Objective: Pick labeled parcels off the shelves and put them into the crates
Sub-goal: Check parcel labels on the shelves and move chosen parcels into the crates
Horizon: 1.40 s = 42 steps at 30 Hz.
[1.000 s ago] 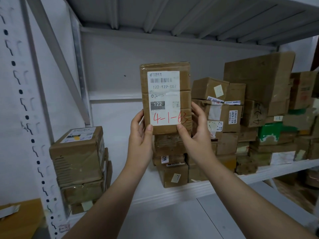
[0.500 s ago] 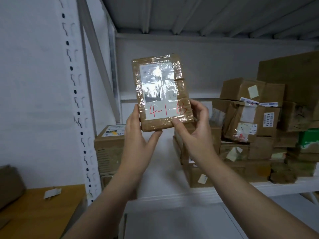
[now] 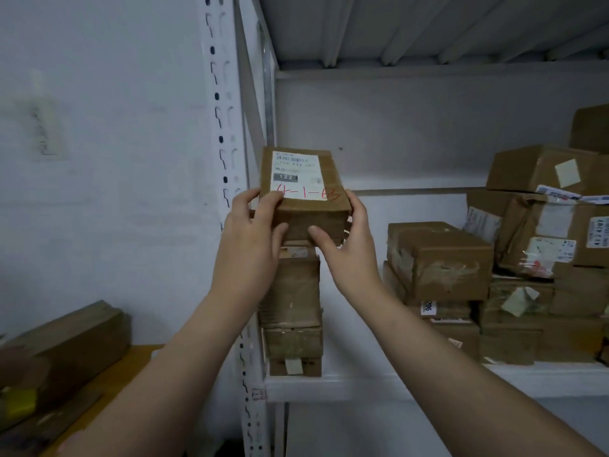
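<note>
Dim, cool, even light fills the storage bay, its source outside the frame. The ribbed underside of the upper shelf, top right, sits in grey shade, and the stacked boxes under the raised parcel sink into soft shadow. The white label at centre is the brightest patch: red writing legible, small print smeared. Cartons at lower left are heavily blurred. The pile at the right edge shows soft, smudged labels. Wide-angle distortion bows the white upright and stretches both forearms toward the bottom corners. A mild softness lies over the whole frame.
</note>
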Available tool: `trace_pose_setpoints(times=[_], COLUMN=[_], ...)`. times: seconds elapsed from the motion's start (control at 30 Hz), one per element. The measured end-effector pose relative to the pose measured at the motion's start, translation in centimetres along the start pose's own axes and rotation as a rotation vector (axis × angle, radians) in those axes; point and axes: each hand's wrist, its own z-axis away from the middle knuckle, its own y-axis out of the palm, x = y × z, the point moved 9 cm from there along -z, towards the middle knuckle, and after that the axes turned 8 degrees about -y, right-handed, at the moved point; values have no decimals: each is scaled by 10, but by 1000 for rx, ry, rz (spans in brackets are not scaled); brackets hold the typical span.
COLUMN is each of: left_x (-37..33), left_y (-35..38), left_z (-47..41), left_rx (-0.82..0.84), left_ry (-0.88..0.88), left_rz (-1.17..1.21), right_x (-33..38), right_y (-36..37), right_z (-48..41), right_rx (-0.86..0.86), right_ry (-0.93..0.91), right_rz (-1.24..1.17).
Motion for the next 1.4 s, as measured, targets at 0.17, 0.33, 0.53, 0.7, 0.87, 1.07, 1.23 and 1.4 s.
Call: trace_pose_setpoints(times=[0.17, 0.33, 0.53, 0.7, 0.87, 1.07, 1.23, 1.4], left_x=[18, 29, 31, 8, -52, -96, -118, -132], left_y=[24, 38, 41, 33, 54, 120, 189, 236], left_z=[3, 8, 13, 22, 50, 74, 82, 66], left_rx=[25, 50, 70, 58, 87, 195, 389, 538], left_ry=[49, 76, 74, 130, 307, 369, 227, -42], left_rz=[-233, -280, -273, -142, -37, 23, -21, 117], right_x=[-41, -51, -48, -40, -36, -53, -79, -94], right_y=[23, 29, 28, 6, -57, -152, -227, -250], right_z=[3, 6, 8, 19, 30, 38, 36, 15], right_rx=[73, 71, 144, 295, 236, 130, 76, 107], right_ry=[104, 123, 127, 133, 41, 30, 161, 156], right_rz=[148, 184, 188, 257, 457, 763, 882, 776])
